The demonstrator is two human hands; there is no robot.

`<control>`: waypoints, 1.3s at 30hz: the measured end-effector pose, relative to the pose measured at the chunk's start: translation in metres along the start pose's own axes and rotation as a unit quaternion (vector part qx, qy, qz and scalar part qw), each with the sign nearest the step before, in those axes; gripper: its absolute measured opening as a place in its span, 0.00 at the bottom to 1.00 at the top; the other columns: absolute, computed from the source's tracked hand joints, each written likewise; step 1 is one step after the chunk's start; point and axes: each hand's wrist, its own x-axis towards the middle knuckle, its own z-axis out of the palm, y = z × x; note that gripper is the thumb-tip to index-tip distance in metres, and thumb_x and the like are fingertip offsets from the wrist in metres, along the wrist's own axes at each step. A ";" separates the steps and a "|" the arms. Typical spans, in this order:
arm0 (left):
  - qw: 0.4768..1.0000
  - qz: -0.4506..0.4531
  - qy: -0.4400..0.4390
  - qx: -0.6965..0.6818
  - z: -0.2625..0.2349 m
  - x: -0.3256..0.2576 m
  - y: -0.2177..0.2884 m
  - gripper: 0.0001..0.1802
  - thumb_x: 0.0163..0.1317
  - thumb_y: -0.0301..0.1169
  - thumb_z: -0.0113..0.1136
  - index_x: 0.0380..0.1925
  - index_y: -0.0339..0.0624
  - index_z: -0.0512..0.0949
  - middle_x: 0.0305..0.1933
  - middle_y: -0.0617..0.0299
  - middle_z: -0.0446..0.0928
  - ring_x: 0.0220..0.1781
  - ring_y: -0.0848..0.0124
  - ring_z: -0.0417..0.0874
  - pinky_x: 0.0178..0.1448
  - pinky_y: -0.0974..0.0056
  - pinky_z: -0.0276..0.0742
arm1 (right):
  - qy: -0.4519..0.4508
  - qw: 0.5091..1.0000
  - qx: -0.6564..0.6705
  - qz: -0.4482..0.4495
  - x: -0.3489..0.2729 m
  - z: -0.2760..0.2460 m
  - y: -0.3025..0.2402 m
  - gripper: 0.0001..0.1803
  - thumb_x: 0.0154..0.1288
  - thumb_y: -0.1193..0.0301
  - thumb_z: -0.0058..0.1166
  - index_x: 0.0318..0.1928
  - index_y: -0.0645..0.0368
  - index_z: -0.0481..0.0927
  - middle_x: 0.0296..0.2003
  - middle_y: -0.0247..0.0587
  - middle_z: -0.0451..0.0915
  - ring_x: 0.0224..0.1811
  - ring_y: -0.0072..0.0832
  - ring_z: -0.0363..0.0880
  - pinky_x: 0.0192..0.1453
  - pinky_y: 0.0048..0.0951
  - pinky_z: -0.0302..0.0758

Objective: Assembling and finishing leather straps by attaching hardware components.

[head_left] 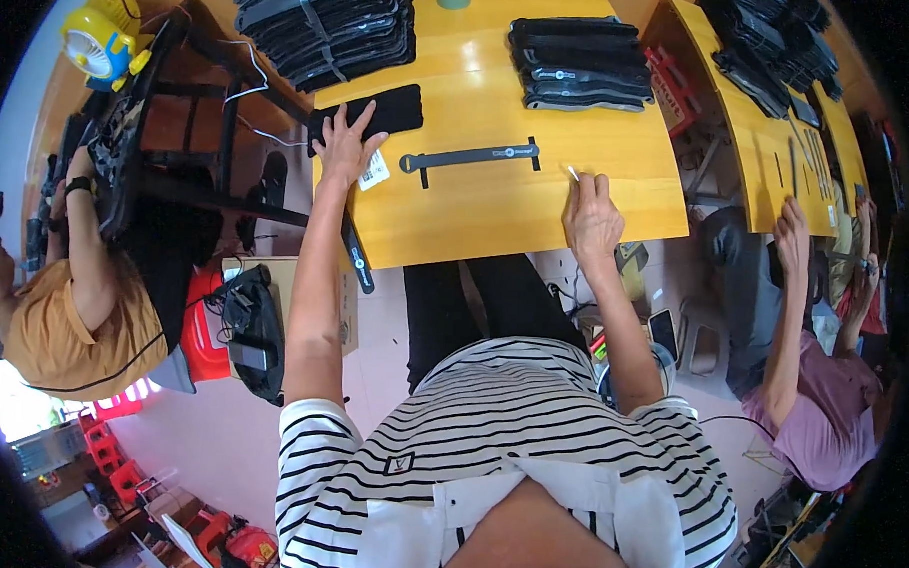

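Right hand: near table edge, pinching small white stick.
Left hand: spread flat on black pad.
Black strap: between hands.

Two stacks of black pads, one loose strap, one yellow fan.

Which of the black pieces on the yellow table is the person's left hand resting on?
The left hand rests on the single flat black pad at the table's left edge, not the stacked piles or the long strap.
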 end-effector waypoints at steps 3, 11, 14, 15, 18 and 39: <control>1.000 -0.007 0.008 -0.005 0.001 0.005 0.003 0.32 0.54 0.53 0.55 0.60 0.75 0.60 0.68 0.53 0.50 0.68 0.44 0.47 0.63 0.32 0.42 | -0.001 1.000 -0.007 -0.002 0.001 -0.003 -0.003 0.05 0.59 0.70 0.49 0.33 0.57 0.70 0.29 0.43 0.69 0.22 0.40 0.76 0.21 0.37 0.72; 0.981 0.009 0.177 -0.076 -0.014 -0.012 0.002 0.35 0.50 0.48 0.60 0.59 0.55 0.65 0.63 0.42 0.55 0.65 0.47 0.55 0.64 0.40 0.49 | 0.004 1.000 -0.013 -0.018 0.001 -0.002 -0.001 0.04 0.58 0.71 0.49 0.33 0.56 0.71 0.27 0.42 0.70 0.22 0.38 0.76 0.22 0.35 0.73; 0.968 -0.004 0.243 -0.062 -0.029 -0.035 -0.002 0.30 0.51 0.41 0.62 0.51 0.37 0.69 0.50 0.44 0.70 0.56 0.51 0.67 0.58 0.56 0.64 | 0.025 0.999 -0.023 -0.008 -0.001 0.001 0.006 0.03 0.57 0.72 0.48 0.33 0.56 0.71 0.26 0.41 0.72 0.22 0.37 0.76 0.22 0.35 0.73; 0.971 -0.043 0.220 -0.085 -0.027 -0.050 -0.012 0.29 0.51 0.41 0.62 0.51 0.36 0.69 0.48 0.44 0.71 0.55 0.51 0.68 0.58 0.55 0.64 | 0.040 0.999 -0.024 -0.009 -0.002 0.004 0.012 0.03 0.57 0.73 0.47 0.33 0.56 0.71 0.26 0.41 0.72 0.22 0.36 0.76 0.22 0.35 0.73; 0.973 -0.190 0.033 -0.129 -0.043 -0.107 -0.003 0.40 0.44 0.53 0.65 0.52 0.35 0.69 0.50 0.43 0.71 0.52 0.50 0.72 0.55 0.55 0.66 | 0.017 1.000 -0.003 0.007 -0.004 0.019 0.016 0.05 0.56 0.73 0.46 0.34 0.57 0.72 0.27 0.42 0.74 0.23 0.36 0.77 0.22 0.35 0.74; 0.706 -0.134 0.157 -0.677 -0.028 -0.147 0.104 0.08 0.56 0.23 0.57 0.34 0.39 0.68 0.25 0.65 0.71 0.26 0.78 0.71 0.31 0.74 0.67 | -0.151 0.867 0.473 -0.040 -0.022 -0.070 -0.092 0.13 0.56 0.67 0.54 0.39 0.60 0.72 0.25 0.44 0.76 0.28 0.37 0.77 0.32 0.33 0.71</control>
